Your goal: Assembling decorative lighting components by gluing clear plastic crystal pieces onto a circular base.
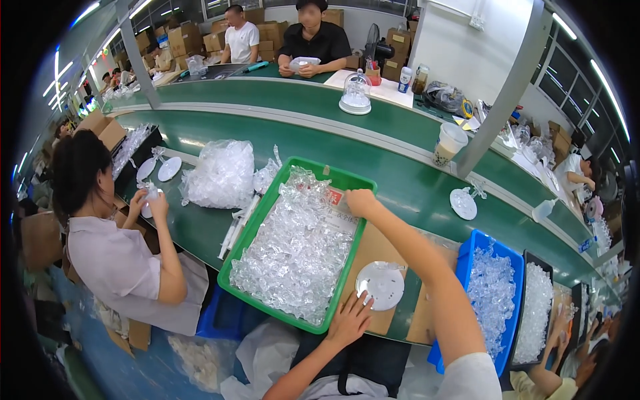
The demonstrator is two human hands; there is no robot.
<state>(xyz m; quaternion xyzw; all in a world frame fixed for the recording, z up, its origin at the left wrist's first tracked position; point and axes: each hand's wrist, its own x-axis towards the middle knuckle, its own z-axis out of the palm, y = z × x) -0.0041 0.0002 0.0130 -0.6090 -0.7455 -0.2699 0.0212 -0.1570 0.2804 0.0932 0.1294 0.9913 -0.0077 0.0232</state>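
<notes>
1. Indoor workshop; a long green work surface [407,177] ran across, cardboard boxes [187,40] stacked at the back.
2. Left hand [349,321]: palm down, fingers spread, fingertips at the near-left edge of a white disc [380,285]; nothing grasped.
3. Right hand [361,203]: fingers curled in at the right rim of a green tray [270,312], by its far corner; couldn't tell if it gripped the rim or a small piece.
4. White disc lay flat on brown cardboard [381,245], just right of the tray; 1 clear piece sat at its far edge.
5. Tray was heaped with clear plastic pieces [293,260]; a printed sheet [340,223] showed at its right side.
6. Left of tray: a bag of clear parts [223,173], then 2 white plates [169,169] near a seated co-worker [127,260], both hands on a small clear part.
7. Right of the cardboard: a blue bin [466,259] of clear pieces, then a black tray [537,260] of smaller-looking ones.
8. Farther off: a drink cup [450,142] by a post, a clear dome [357,83] on a white base, 2 people across the line.
</notes>
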